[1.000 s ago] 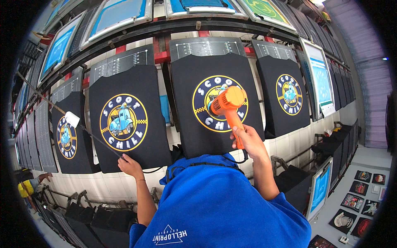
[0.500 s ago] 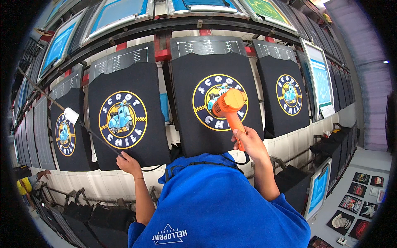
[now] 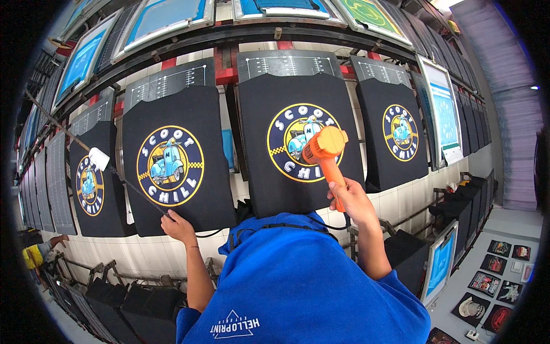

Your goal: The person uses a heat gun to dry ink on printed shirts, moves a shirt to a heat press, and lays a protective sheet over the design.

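At left, a white connector (image 3: pixel 99 159) is sitting along the black cord (image 3: pixel 143 195) that your left hand (image 3: pixel 179 227) is pinching; farther right, an orange heat gun (image 3: pixel 325 150), which your right hand (image 3: pixel 355 203) is gripping, is hovering over the round print (image 3: pixel 281 160) on a black shirt (image 3: pixel 258 189).

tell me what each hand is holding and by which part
The right hand holds the orange heat gun by its handle. The left hand holds the black cord partway along, below the white connector.
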`<state>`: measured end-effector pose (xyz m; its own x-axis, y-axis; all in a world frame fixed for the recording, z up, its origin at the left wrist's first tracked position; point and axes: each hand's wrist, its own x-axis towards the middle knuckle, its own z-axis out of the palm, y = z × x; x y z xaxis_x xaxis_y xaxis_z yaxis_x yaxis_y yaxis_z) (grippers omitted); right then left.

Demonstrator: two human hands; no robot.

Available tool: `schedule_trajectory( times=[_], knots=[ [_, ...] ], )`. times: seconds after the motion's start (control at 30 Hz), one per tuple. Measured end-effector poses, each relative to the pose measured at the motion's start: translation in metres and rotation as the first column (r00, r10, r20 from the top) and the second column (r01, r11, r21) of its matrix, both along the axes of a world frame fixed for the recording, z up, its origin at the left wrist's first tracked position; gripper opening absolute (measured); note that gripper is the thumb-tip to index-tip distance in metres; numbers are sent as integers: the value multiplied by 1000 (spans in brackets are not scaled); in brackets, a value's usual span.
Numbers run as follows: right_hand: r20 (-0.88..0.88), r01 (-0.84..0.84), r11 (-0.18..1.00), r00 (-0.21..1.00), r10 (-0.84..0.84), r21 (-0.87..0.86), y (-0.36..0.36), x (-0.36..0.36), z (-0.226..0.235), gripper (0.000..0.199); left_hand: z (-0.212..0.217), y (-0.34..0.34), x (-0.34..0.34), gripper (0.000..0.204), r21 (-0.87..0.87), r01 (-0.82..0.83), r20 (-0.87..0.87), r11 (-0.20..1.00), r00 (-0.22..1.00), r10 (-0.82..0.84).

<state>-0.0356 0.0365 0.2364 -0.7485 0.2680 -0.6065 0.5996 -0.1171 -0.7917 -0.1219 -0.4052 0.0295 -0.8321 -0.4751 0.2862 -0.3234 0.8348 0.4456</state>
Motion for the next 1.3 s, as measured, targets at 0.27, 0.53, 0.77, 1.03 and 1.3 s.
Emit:
schedule_trajectory(
  times=[0.27, 0.53, 0.77, 1.03, 1.3],
  knots=[
    [-4, -22, 998, 1000, 22, -60, 2, -6, 0, 30, 3, 1, 0, 37, 29, -3, -5, 1000, 1000, 3],
    [-39, -73, 997, 997, 72, -25, -2, -44, -9, 31, -2, 0, 0, 36, 1, -34, 0, 999, 999, 34],
    [-110, 31, 998, 994, -25, 55, 5, -71, -15, 35, 1, 0, 0, 36, 12, -16, 29, 1000, 999, 15],
    [23, -84, 996, 996, 84, -5, 12, -36, -4, 36, -2, -1, 1, 36, 4, -25, 25, 1000, 999, 25],
    [-27, -15, 999, 1000, 16, 33, 20, -17, -3, 35, 2, 4, -2, 37, 19, -19, 14, 1000, 1000, 19]
  ],
)
